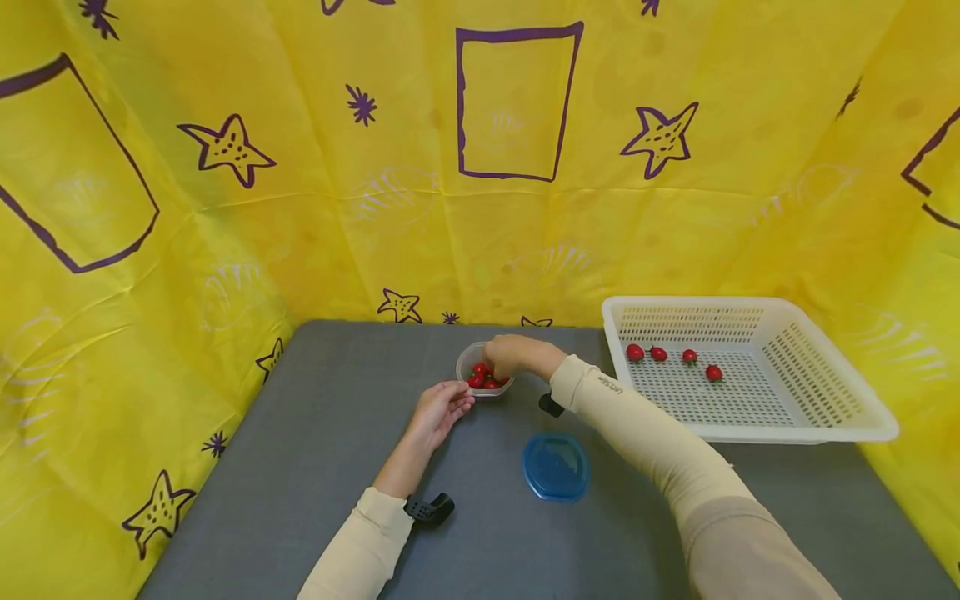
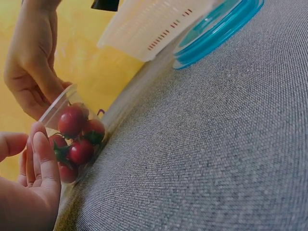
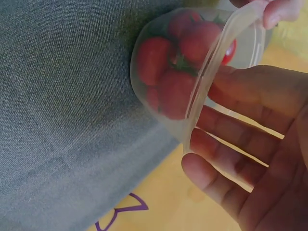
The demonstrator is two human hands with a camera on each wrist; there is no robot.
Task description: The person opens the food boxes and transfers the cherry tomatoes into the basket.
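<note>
A small clear plastic tub (image 1: pixel 466 360) stands on the grey table with several red cherry tomatoes (image 2: pixel 81 151) inside, some with green stems. My left hand (image 1: pixel 442 407) is at its near left side, straight fingers touching the wall just below the rim; the thumb stays off the tub in the left wrist view. From the far right, my right hand (image 1: pixel 512 354) reaches over the tub's rim (image 3: pixel 206 82). Its fingers are loosely extended at the opening, fingertips close to the tomatoes, with no tomato visible between them. A blue lid (image 1: pixel 556 467) lies in front of the tub.
A white perforated plastic basket (image 1: pixel 817 433) stands at the right of the table (image 1: pixel 315 467), with several more cherry tomatoes (image 1: pixel 689 357) on its bottom. A yellow patterned cloth (image 1: pixel 420 250) hangs behind and beside the table. My right forearm passes close to the basket's near left corner.
</note>
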